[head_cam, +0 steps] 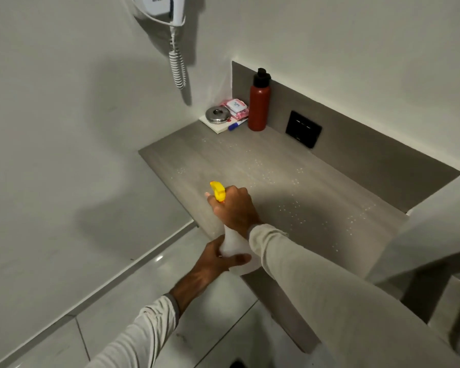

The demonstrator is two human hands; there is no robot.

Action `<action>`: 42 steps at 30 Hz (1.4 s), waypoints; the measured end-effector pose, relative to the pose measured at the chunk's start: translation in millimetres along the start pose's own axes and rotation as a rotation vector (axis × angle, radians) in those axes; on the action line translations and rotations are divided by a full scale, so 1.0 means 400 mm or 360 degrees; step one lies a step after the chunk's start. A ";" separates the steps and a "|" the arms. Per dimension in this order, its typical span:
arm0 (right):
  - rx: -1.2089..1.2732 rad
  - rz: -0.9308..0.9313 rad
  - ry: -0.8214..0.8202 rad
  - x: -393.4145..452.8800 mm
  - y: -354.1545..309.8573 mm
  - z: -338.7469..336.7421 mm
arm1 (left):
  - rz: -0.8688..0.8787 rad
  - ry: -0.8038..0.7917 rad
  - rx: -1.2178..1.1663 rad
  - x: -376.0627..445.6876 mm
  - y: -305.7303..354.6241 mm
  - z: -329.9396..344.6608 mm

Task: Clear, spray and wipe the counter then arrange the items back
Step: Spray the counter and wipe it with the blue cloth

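Both hands gripped our spray bottle (233, 241): left hand (218, 258) low, right hand (234, 208) at trigger; overspray risked wetting the red bottle (258, 107) on the desk (329, 208).

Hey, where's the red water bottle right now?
The red water bottle stands upright at the counter's far back corner, against the backsplash, right of the pink packet.

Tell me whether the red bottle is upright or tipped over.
Upright. The red bottle stands on its base at the back of the counter, black cap on top, against the backsplash.
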State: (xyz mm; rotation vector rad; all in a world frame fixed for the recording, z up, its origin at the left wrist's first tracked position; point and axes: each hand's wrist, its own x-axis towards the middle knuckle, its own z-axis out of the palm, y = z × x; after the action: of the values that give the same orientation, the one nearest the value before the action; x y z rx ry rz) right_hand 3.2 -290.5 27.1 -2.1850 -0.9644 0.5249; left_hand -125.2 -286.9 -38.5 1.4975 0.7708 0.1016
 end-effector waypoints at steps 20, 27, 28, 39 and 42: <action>0.0141 -0.0126 0.0362 -0.545 0.535 -0.473 | 0.0329 -0.0366 0.0425 -0.206 -0.003 0.757; -0.0183 -0.0015 0.0756 -0.672 0.682 -0.695 | 0.0556 -0.0245 0.0432 -0.174 0.124 0.955; -0.0194 0.0004 0.0799 -0.688 0.703 -0.723 | 0.0575 -0.0239 0.0452 -0.168 0.142 0.994; -0.0041 0.0313 0.0810 -0.845 0.987 -0.892 | 0.0548 -0.0453 0.0835 -0.084 0.110 1.383; 0.0190 0.0352 0.0950 -0.891 1.074 -0.902 | 0.0578 -0.0505 0.0974 -0.080 0.091 1.475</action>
State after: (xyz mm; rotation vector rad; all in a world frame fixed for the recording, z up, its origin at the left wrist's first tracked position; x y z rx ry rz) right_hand 195.8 -925.9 -5.0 -2.1560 -0.3650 0.0096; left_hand 167.6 -800.9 -59.1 2.1617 0.2679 -0.1113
